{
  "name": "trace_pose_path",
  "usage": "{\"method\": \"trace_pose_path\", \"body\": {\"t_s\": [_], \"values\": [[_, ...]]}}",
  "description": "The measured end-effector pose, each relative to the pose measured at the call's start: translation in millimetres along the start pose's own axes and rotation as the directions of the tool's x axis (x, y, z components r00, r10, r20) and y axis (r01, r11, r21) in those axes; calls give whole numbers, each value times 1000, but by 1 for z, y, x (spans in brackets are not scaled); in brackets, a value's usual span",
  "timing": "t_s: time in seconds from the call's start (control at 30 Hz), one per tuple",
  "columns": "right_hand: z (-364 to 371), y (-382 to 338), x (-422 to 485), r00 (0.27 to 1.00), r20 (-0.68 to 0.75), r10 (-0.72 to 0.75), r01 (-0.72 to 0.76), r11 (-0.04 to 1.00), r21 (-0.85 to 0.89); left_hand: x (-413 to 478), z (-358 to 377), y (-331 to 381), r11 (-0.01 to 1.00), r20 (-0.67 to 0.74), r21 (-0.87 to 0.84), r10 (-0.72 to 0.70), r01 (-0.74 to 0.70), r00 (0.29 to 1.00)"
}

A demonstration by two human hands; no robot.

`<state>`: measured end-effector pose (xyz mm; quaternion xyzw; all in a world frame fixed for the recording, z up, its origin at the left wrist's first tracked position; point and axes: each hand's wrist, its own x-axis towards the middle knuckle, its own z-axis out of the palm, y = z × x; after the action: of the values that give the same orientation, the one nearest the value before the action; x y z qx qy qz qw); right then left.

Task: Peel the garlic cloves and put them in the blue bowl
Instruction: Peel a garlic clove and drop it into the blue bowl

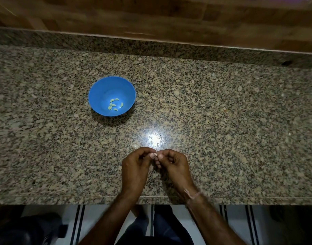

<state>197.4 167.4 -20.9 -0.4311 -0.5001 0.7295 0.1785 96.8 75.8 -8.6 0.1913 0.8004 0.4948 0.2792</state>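
Observation:
A blue bowl (97,89) stands on the granite counter, left of centre, with several peeled pale garlic cloves (114,104) lying in its bottom. Near the counter's front edge my left hand (134,167) and my right hand (174,165) meet fingertip to fingertip. Both pinch a small garlic clove (156,154), which is mostly hidden by the fingers. A pale scrap of garlic or skin (135,146) lies on the counter just beyond my left hand.
The speckled granite counter (222,121) ends at a raised granite lip and a wooden wall (151,18) at the back. A bright light glare sits just beyond my hands. Below the front edge are a striped floor and my legs.

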Motion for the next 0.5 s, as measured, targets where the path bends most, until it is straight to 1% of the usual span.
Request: {"method": "trace_pose_path", "body": {"t_s": [0.1,0.17,0.23,0.37,0.5], "values": [[-2,0,-2,995,17,-95,96,991,-89,1,0,-5,992,-10,-96,-86,85,996],[-3,0,-2,984,46,-171,176,970,-167,1,1,-6,984,-7,-138,-118,116,993],[-4,-1,-2,979,57,-198,205,960,-189,-1,2,-4,979,-2,-156,-133,131,991],[-7,-1,0,975,17,-223,221,949,-227,-1,6,-1,985,13,-122,-119,120,993],[-8,-1,2,983,-19,-181,176,972,-158,-1,8,-3,997,-67,-6,-78,77,995]]}}
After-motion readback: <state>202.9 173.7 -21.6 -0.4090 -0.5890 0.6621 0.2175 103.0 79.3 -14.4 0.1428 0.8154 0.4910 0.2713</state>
